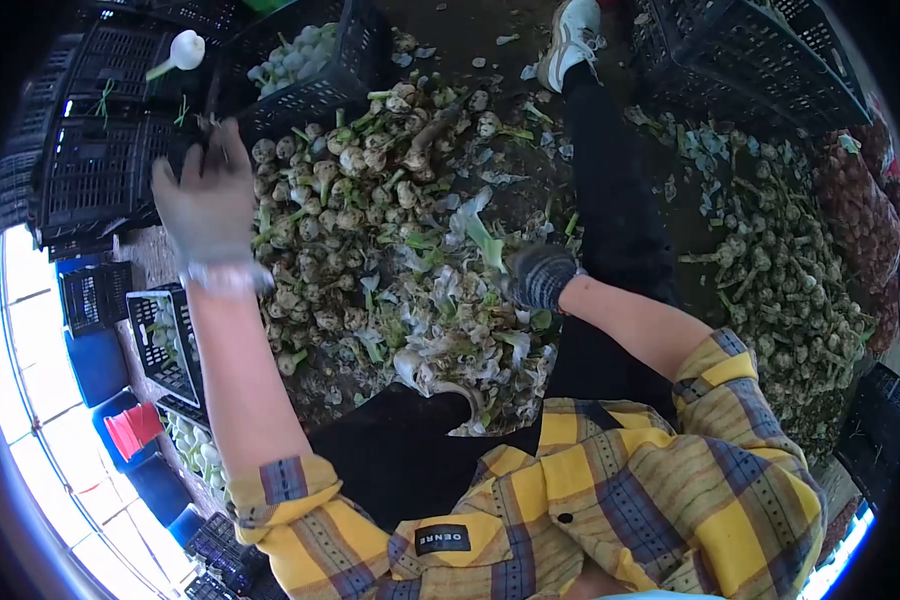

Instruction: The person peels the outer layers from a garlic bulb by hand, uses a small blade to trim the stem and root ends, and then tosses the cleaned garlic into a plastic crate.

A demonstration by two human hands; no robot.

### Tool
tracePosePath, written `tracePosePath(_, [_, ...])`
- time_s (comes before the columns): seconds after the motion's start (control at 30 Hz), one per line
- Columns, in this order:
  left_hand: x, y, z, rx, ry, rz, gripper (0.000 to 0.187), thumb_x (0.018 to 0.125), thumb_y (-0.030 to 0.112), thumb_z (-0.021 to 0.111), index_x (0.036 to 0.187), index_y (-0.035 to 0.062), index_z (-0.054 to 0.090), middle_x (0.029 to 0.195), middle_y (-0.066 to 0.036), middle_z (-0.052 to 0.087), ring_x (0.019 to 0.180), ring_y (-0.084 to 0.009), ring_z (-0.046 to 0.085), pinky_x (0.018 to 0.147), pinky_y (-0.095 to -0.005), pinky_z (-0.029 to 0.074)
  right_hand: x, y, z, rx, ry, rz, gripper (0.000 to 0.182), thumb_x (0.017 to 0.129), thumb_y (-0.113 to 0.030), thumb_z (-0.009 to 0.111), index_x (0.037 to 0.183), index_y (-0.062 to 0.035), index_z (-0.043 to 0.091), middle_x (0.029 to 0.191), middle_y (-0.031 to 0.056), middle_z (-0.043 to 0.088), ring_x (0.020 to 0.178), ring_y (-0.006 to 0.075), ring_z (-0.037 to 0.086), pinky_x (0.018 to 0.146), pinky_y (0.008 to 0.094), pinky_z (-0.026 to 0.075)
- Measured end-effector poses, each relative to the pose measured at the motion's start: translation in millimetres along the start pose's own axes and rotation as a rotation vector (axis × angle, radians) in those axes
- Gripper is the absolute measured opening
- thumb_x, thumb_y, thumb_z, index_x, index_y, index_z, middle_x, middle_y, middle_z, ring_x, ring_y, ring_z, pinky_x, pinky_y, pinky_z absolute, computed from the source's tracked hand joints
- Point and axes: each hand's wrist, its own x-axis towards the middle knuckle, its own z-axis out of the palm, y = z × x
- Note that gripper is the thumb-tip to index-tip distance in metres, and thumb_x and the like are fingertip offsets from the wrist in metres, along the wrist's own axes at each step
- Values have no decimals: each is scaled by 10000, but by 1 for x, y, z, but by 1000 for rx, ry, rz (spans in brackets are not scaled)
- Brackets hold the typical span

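My left hand (206, 195), in a pale glove, is raised at the left with its fingers apart and holds nothing. Beyond its fingertips a clean white garlic bulb (187, 50) with a short green stem appears in mid-air before the black crates. My right hand (542, 276), in a dark striped glove, is curled over the heap of peeled skins (440, 310); whatever it grips is hidden. Near its fingers lies a pale green leaf piece (485, 240). Untrimmed garlic bulbs (320, 220) are piled between my hands and further left.
A black crate (345, 70) at the back holds white bulbs. Stacked black crates (95, 150) line the left, with a red container (133, 430) lower down. More garlic (780, 260) is heaped on the right, beside net sacks (855, 210) and another crate (755, 65). My outstretched leg (610, 180) divides the floor.
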Motion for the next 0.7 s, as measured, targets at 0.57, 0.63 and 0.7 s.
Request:
tracePosePath(0.57, [-134, -96, -73, 261, 311, -692, 371, 903, 331, 466, 1173, 77, 484, 1051, -111, 573, 944, -250, 561, 778, -351, 488, 220, 116, -22, -125, 383, 402, 553, 848, -215, 429, 1368, -76, 302, 1441, 181, 219, 1202, 375, 420, 947, 502, 362])
tracePosePath(0.63, [-133, -95, -76, 245, 330, -707, 377, 908, 338, 457, 1181, 81, 487, 1048, -109, 581, 921, -245, 576, 734, -330, 503, 236, 126, -18, -100, 429, 417, 533, 865, -204, 411, 1375, -92, 305, 1419, 189, 267, 1234, 360, 388, 986, 482, 333])
tracePosePath(0.7, [-132, -94, -77, 270, 357, -708, 375, 908, 337, 458, 1180, 81, 489, 1044, -110, 582, 924, -245, 576, 731, -331, 502, 252, 134, -23, -115, 224, 474, 506, 843, -219, 438, 1327, -89, 377, 1379, 188, 333, 1220, 325, 409, 979, 435, 358])
